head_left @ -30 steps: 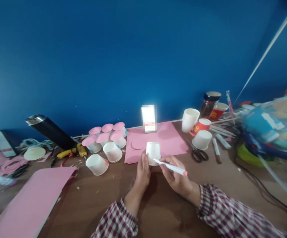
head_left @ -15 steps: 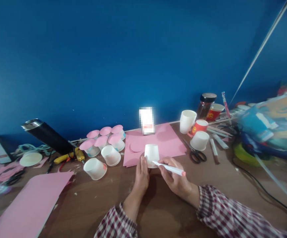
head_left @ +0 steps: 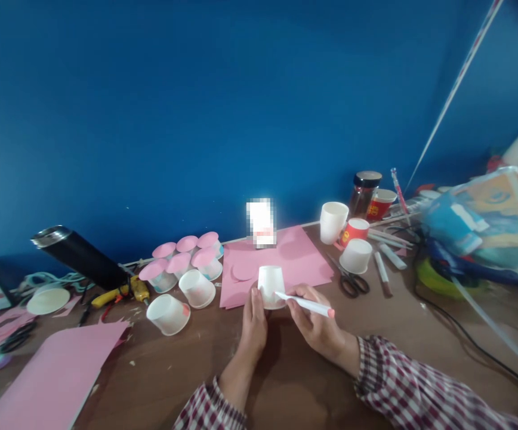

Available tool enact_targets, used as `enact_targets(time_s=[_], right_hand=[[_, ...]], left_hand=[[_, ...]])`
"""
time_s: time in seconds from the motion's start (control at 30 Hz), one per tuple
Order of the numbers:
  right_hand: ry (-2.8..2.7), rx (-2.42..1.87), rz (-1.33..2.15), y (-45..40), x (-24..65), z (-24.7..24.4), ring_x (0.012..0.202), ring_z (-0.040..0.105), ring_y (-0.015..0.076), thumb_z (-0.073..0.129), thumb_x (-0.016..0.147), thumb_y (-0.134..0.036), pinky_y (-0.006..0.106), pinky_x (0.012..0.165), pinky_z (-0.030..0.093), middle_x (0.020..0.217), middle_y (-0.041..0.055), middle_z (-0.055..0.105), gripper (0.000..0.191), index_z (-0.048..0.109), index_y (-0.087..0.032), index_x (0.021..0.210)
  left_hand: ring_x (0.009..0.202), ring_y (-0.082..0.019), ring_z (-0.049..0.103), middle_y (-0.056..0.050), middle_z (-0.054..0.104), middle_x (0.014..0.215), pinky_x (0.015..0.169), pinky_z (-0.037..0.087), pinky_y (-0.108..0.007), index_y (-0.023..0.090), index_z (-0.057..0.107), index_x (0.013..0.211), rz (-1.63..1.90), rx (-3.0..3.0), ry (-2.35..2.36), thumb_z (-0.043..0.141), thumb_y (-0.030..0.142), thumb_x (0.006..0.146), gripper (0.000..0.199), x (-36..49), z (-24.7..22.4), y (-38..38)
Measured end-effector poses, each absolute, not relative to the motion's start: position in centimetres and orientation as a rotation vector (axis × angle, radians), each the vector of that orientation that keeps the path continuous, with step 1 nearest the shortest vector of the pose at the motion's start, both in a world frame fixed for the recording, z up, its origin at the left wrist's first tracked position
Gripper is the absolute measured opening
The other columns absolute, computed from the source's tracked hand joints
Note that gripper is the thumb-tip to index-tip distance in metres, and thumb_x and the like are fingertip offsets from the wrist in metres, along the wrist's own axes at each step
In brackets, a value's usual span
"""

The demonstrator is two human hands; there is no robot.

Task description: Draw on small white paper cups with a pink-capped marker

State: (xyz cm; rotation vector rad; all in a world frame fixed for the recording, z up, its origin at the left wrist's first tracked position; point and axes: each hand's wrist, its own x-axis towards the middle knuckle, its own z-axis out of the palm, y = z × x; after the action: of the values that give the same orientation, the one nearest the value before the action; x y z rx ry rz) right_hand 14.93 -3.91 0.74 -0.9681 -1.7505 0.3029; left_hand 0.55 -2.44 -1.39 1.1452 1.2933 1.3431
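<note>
A white paper cup (head_left: 271, 279) stands upside down in front of me, at the near edge of the pink sheets. My left hand (head_left: 254, 325) grips its left side, fingers against the wall. In my right hand (head_left: 318, 327) is a white marker (head_left: 309, 305) with a pink-orange end, its tip at the lower right of the cup's side. Any mark under the tip is too small to make out. Left of the hands, two white cups (head_left: 168, 314) lie near several cups topped with pink paper discs (head_left: 179, 263).
Pink paper (head_left: 304, 257) lies behind the cup, a bright phone-like screen (head_left: 261, 224) beyond it. On the right are scissors (head_left: 352, 283), cups (head_left: 355, 257), markers (head_left: 382, 272) and a jar (head_left: 365, 194). A black flask (head_left: 84, 257) and pliers (head_left: 113, 292) lie left.
The camera view has shifted slightly, so the table things appear a little further left. Both hands keep their holds, and the marker tip stays at the cup's side.
</note>
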Motion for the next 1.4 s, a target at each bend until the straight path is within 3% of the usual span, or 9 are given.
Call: enact_targets(time_s=[0.37,0.8,1.03,1.4], right_hand=[[-1.703,-1.016,0.282,-3.7,15.3,1.0,0.072,0.06,0.0167,0.048,0.091,-0.017,0.028,0.066,0.049,0.08,0.0034,0.06,0.008,0.054,-0.02,0.095],[-1.66,-1.081,0.304,-3.5,15.5,1.1,0.069,0.059,0.0174,0.045,0.092,-0.02,0.029,0.064,0.048,0.078,0.0039,0.062,0.01,0.055,-0.019,0.092],[-1.645,-1.078,0.309,-3.5,15.5,1.0,0.07,0.059,0.0173,0.046,0.092,-0.019,0.03,0.065,0.047,0.08,0.0039,0.061,0.009,0.055,-0.019,0.092],[-1.635,-1.073,0.355,-3.5,15.5,1.0,0.072,0.058,0.0175,0.045,0.093,-0.02,0.03,0.067,0.047,0.081,0.0046,0.061,0.009,0.055,-0.019,0.093]], left_hand=[[0.105,-0.025,0.06,-0.014,0.066,0.108,0.091,0.047,-0.036,0.013,0.061,0.112,1.299,1.155,1.369,0.041,0.052,0.088,0.051,0.3,-0.9,-2.4],[0.127,-0.026,0.045,-0.014,0.054,0.133,0.104,0.038,-0.035,0.015,0.057,0.119,1.174,1.244,1.556,0.049,0.031,0.085,0.039,-0.4,-0.8,-2.5],[0.116,-0.026,0.054,-0.013,0.064,0.117,0.099,0.042,-0.037,0.015,0.062,0.112,1.198,1.229,1.487,0.042,0.043,0.089,0.041,-0.2,-0.3,-2.6],[0.116,-0.026,0.055,-0.012,0.066,0.114,0.099,0.043,-0.036,0.016,0.064,0.11,1.214,1.244,1.518,0.044,0.04,0.088,0.038,-0.3,-0.6,-2.6]])
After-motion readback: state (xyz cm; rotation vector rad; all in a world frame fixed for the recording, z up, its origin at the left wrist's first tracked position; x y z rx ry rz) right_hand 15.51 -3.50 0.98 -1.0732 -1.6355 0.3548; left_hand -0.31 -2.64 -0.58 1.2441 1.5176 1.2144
